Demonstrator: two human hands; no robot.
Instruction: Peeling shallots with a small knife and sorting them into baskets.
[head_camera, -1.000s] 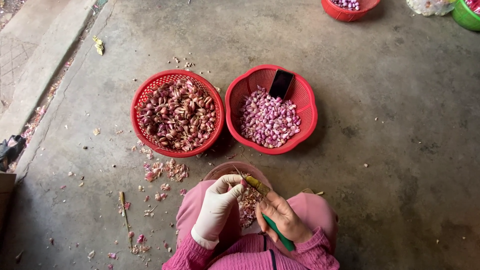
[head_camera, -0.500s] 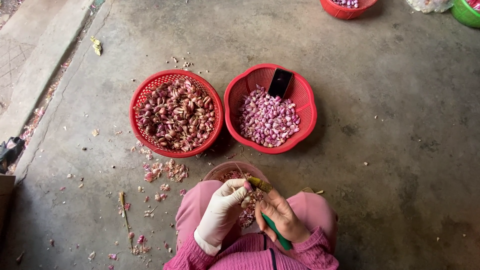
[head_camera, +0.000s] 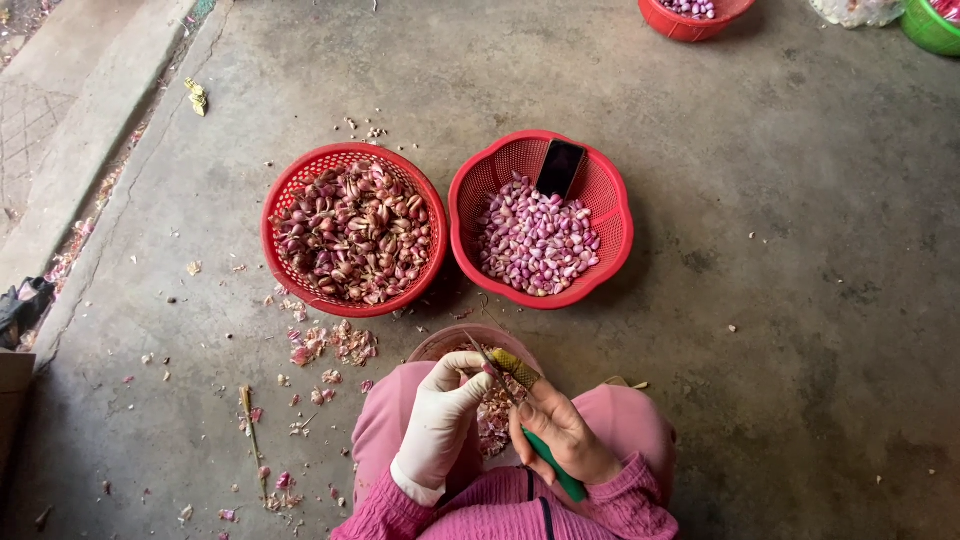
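Left hand (head_camera: 440, 420): gloved in white, I am curling its fingers shut around a small shallot (head_camera: 489, 369), pinching it at the fingertips above my lap. Only a pink sliver of the bulb is showing, so I cannot tell which way its long axis is lying.

Right hand (head_camera: 560, 430): bare, I am gripping a green-handled knife (head_camera: 530, 430), fingers wrapped closed, handle running down toward my wrist and the thin blade pointing up and to the left. A yellowish guard is covering the thumb tip at the blade.

Key relation: the shallot is sitting just left of the blade tip, touching or nearly so; both hands are meeting at it, the left holding, the right cutting.

Beneath the hands: a pink bowl (head_camera: 440, 345) of peelings is resting between my knees, mostly covered by the hands.

Ahead, left: a red basket (head_camera: 290, 190) is holding unpeeled, brownish bulbs. Ahead, right: a red scalloped basket (head_camera: 615, 250) is holding peeled purple ones, with a dark phone (head_camera: 560, 167) lying on its far wall.

Skins (head_camera: 330, 345) are littering the concrete floor (head_camera: 800, 300) beside my left knee.

Cut off at the top edge: another red basket, a green container.
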